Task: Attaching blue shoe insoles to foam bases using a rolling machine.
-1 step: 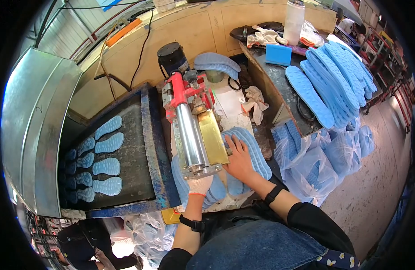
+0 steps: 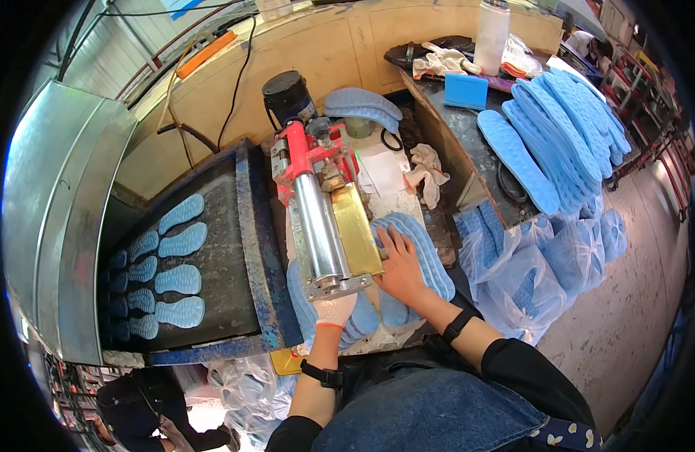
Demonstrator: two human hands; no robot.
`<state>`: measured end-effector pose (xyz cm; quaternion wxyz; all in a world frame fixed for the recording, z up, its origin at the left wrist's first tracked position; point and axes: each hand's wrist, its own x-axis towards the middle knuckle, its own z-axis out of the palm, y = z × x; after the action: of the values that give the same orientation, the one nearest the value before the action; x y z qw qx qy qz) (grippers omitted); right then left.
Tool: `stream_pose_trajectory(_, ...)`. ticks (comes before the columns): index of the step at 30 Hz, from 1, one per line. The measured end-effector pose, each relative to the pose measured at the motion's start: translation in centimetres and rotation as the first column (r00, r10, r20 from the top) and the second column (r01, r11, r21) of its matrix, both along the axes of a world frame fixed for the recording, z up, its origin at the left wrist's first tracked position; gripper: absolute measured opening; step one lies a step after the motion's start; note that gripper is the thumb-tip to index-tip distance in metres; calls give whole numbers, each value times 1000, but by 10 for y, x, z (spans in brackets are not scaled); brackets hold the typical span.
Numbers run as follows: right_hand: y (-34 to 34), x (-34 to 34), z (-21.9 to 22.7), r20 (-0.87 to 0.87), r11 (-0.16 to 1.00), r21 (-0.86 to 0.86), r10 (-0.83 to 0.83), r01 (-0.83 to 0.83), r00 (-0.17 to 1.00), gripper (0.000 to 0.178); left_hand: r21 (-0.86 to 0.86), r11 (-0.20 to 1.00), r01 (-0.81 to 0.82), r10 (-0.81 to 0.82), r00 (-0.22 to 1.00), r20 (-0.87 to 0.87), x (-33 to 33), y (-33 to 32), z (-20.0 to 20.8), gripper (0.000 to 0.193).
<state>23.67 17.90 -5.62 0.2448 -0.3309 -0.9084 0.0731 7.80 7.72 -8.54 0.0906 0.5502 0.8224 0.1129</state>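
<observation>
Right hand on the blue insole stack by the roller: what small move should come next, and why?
Probably lift the top insole toward the metal roller: the right hand lies flat on that stack beside the brass plate, while the gloved left hand waits at the roller's near end.

I see a tan wall [image 2: 407, 45] behind the bench [image 2: 468, 143], black cables [image 2: 238, 75] hanging down it. A concrete floor [image 2: 633, 316] lies to the right, and a curved metal hood [image 2: 53, 203] stands left.
</observation>
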Motion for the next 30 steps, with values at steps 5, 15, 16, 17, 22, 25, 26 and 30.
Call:
stream_pose_trajectory(5, 1, 1, 1, -6, 1000, -5, -3, 3, 1000, 55, 13, 999, -29, 25, 970, 241, 4, 2, 11, 63)
stream_pose_trajectory(15, 0, 0, -1, -1, 1000, -9, -4, 4, 1000, 55, 88, 996, 7, -4, 999, -35, -2, -1, -11, 63)
stream_pose_trajectory(16, 0, 0, -1, -1, 1000, -8, -4, 4, 1000, 55, 81, 997, 17, -11, 997, -76, -2, -1, -12, 63)
stream_pose_trajectory(17, 1, 0, -1, -2, 1000, -12, -6, 6, 1000, 55, 74, 997, 28, -19, 993, -117, -3, 0, -13, 62)
stream_pose_trajectory(22, 0, 0, 1, 16, 1000, -22, -1, 1, 1000, 55, 50, 999, -11, 12, 1000, -22, -4, 0, -18, 63)
stream_pose_trajectory(25, 0, 1, 0, 14, 1000, -24, -5, 6, 1000, 55, 46, 999, -16, 15, 1000, 27, -3, 0, -16, 62)
stream_pose_trajectory(26, 1, 1, -1, 15, 1000, -18, -8, 9, 1000, 56, 55, 998, -15, 12, 999, 44, -2, 0, -15, 62)
stream_pose_trajectory(30, 0, -2, -4, 12, 1000, -28, -7, 8, 1000, 40, 92, 996, 1, -4, 1000, 30, -7, -3, -25, 61)
